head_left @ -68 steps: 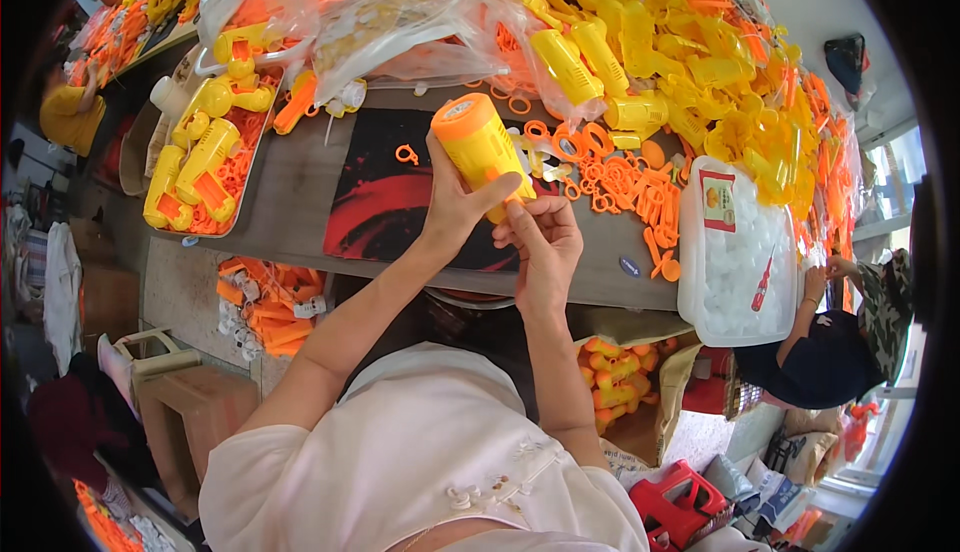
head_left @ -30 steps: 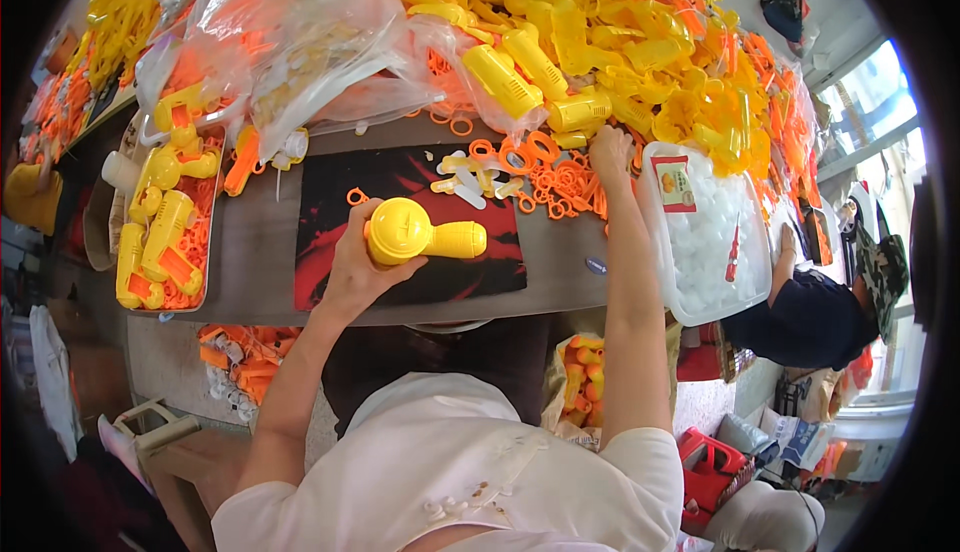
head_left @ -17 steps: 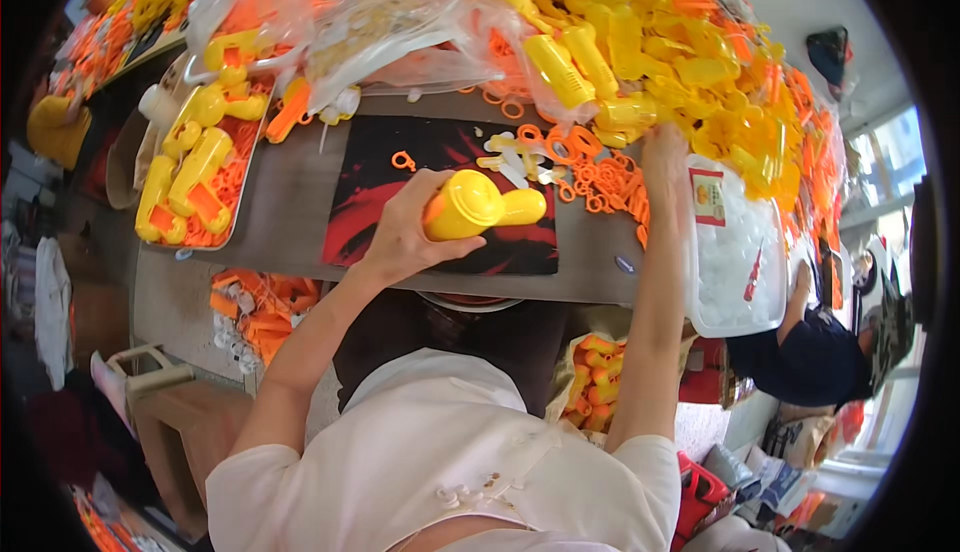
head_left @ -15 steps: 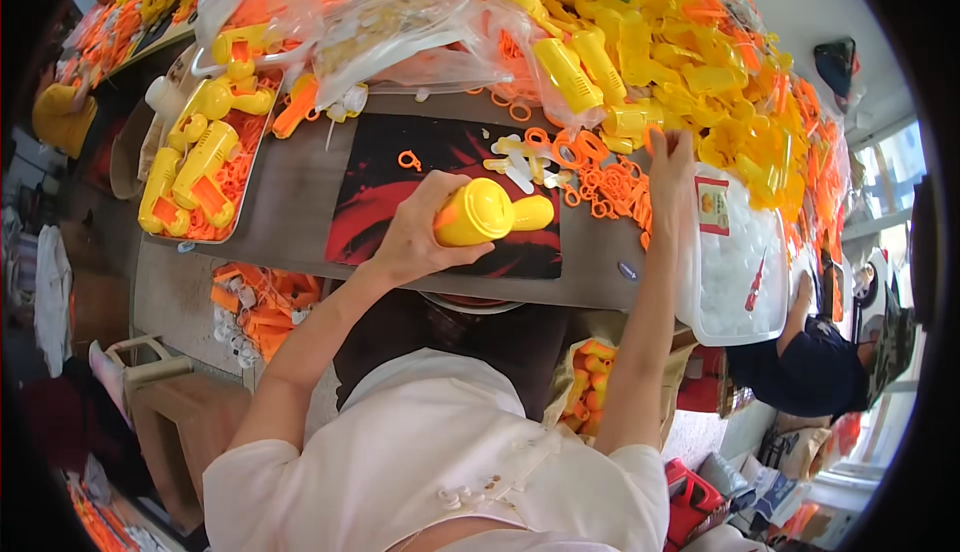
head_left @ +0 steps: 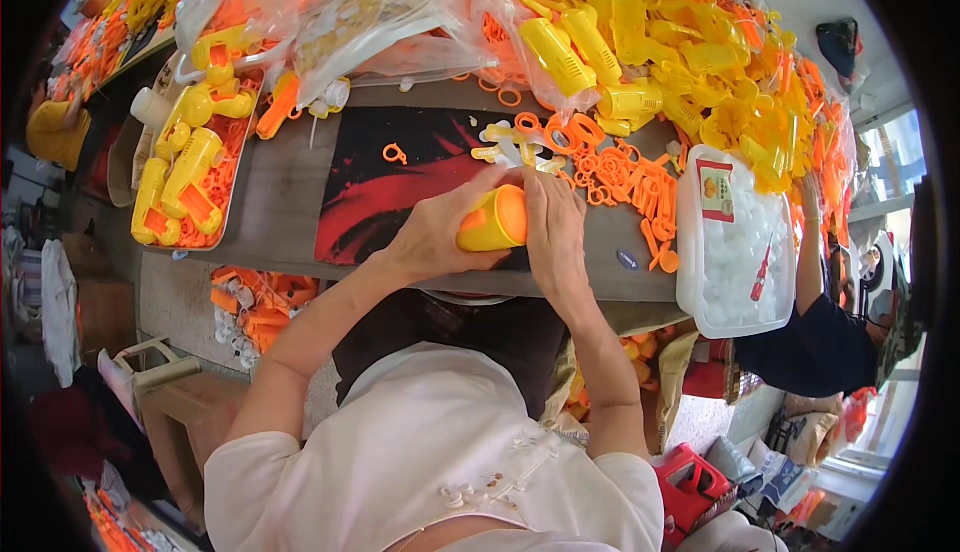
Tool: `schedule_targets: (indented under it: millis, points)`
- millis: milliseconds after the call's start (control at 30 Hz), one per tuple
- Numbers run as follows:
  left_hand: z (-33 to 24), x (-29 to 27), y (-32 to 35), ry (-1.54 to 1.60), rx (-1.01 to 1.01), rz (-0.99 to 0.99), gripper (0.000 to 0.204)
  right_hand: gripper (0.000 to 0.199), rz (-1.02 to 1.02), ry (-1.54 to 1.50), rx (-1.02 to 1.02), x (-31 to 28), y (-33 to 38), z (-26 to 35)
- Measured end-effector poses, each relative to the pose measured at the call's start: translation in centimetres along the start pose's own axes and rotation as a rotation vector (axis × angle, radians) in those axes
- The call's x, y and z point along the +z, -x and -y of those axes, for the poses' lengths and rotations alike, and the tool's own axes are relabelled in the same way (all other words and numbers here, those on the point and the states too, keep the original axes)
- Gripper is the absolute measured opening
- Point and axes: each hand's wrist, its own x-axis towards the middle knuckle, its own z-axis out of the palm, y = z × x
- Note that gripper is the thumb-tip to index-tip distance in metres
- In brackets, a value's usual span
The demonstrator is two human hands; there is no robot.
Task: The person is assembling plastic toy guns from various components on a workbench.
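Above the near edge of the table, my left hand (head_left: 430,237) is wrapped round a yellow plastic cylinder (head_left: 476,235). The cylinder's round orange end (head_left: 511,216) faces right. My right hand (head_left: 556,232) grips that end from the right, its fingers bent over the top edge; whether a small part is under those fingertips is hidden. Beneath both hands lies a black and red mat (head_left: 365,187). Farther back on the mat are a loose orange ring (head_left: 395,154) and white and yellow small pieces (head_left: 515,147). Orange rings and clips (head_left: 615,174) are spread to the right.
A tray (head_left: 240,187) of yellow assemblies stands left. Clear bags (head_left: 390,27) lie behind the mat. Yellow parts (head_left: 690,72) are heaped back right, near a white tub (head_left: 688,297) with a red screwdriver (head_left: 762,274). Another person's dark sleeve (head_left: 815,352) shows at right.
My right hand has come from the orange parts at right to the yellow cylinder. The cylinder has turned, so its orange end now faces right. The other person's arm has reached up toward the heap.
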Motion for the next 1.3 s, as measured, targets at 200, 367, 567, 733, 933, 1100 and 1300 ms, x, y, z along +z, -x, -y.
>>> schedule_targets:
  millis: [200, 367, 567, 733, 933, 1100, 1300]
  points:
    - [0.9, -0.3, -0.6, -0.255, 0.286, 0.171, 0.067, 0.037, 0.132, -0.453, 0.092, -0.8, -1.4, 1.1]
    - [2.2, -0.2, -0.3, -0.249, 0.306, 0.300, 0.059, 0.025, 0.287, -0.219, -0.350, 0.5, -2.0, -0.5]
    - [2.0, 0.3, -0.3, -0.198, 0.332, 0.167, 0.060, 0.020, 0.119, -0.309, -0.257, 1.1, -1.7, 0.5]
    - [1.8, -0.1, -0.6, -0.069, 0.259, 0.101, 0.064, 0.015, -0.271, -0.277, -0.103, 1.3, -0.1, -0.2]
    - [2.0, -3.9, 4.6, -0.050, 0.156, -0.144, 0.079, 0.016, -0.506, 0.637, 0.633, -6.2, 9.0, -8.6]
    - [0.6, -2.5, 4.3, 0.178, 0.011, -0.154, 0.077, 0.020, -0.431, 0.824, 0.731, -6.8, 9.6, -11.7]
    - [-1.4, -1.4, 3.2, 0.284, -0.021, -0.148, 0.077, 0.009, -0.539, -0.062, 0.311, -4.1, 9.3, -7.1]
